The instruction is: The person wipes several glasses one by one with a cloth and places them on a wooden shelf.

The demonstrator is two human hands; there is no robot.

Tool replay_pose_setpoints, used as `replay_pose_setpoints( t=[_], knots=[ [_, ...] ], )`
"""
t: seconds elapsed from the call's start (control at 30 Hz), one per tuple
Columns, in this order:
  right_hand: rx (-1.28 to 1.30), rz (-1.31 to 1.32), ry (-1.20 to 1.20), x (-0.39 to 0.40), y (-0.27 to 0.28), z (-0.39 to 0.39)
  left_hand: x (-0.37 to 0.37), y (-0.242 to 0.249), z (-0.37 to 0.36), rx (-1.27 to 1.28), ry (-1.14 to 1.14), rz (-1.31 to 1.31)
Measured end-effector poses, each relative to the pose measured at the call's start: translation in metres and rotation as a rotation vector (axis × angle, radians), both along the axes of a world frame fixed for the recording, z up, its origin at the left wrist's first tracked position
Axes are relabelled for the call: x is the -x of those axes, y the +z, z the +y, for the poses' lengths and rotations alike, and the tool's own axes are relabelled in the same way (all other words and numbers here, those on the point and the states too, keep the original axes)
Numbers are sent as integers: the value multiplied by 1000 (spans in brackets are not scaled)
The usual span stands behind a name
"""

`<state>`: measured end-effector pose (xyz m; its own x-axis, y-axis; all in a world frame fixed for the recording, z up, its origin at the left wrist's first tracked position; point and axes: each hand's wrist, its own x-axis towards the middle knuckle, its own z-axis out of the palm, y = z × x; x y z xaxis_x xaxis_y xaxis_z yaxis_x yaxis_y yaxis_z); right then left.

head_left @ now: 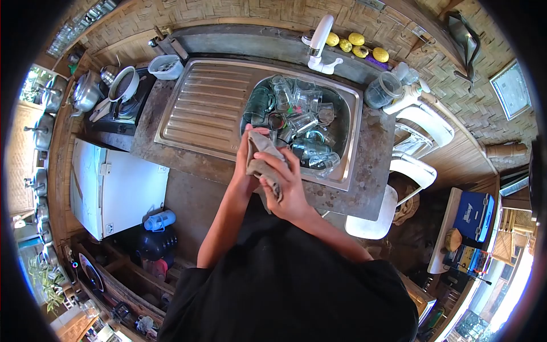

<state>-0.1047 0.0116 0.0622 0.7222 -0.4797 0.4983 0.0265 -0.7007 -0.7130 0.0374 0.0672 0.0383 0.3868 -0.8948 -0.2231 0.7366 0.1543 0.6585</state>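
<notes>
A grey-brown cloth (263,147) is bunched between both hands, in front of the sink's near edge. My left hand (243,162) is closed along its left side, with fingertips at the top. From the right, my right hand (286,185) wraps its fingers over the folds, and a loose end hangs below. Whether something sits inside the cloth, I cannot tell. Just beyond the hands, the steel sink basin (347,122) is filled with clear glass mugs and glasses (307,100), several lying on their sides.
A ribbed drainboard (211,105) adjoins the basin on the left. Behind stand a white faucet (321,43) and several yellow fruits (360,51). A clear container (383,89) is at the right corner, a white tub (166,67) at the left. White chairs (373,214) stand right of the counter.
</notes>
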Motion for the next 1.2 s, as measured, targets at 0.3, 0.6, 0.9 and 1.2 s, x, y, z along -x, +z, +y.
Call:
replay_pose_setpoints(
  t=[0.3, 0.6, 0.9, 1.2],
  knots=[
    [-116, -87, -87, -1, 15, -25, 25, 8, -24, -188, 24, -26],
    [-177, -69, -96, 4, 20, -35, 32, -4, -19, -253, 82, -137],
    [-2, -81, 171, 19, 13, -13, -11, 18, -16, -183, 46, -60],
    [-408, -286, 24, -9, 15, -42, 29, 22, -13, -161, 60, -285]
  ],
)
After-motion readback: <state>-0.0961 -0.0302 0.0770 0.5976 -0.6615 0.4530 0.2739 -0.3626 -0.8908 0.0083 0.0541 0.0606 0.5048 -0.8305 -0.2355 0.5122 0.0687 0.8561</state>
